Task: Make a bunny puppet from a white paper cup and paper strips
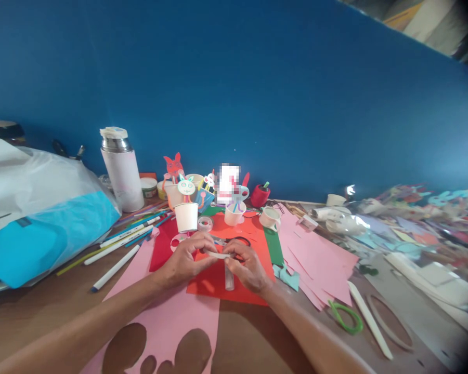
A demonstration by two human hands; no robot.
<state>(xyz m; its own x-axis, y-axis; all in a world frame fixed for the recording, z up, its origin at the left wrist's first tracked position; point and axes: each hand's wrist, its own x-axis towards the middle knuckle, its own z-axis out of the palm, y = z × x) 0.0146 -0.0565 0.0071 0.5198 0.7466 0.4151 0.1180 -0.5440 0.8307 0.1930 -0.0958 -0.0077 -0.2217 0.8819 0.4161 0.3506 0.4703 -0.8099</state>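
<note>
Above a red-orange paper sheet, my left hand and my right hand pinch the two ends of a small white strip, whose exact kind I cannot make out. Below my right fingers lies a clear, narrow tube-like piece. Just beyond the hands, scissors with dark handles rest on the red paper, partly hidden by my fingers. A roll of tape stands behind my left hand, beside a white paper cup topped with a paper rabbit face.
More cups with paper figures line the blue wall. On the left are markers, a white flask and a plastic bag. Pink sheets, a green pipe cleaner coil and paper scraps are on the right. Cut pink paper lies in front.
</note>
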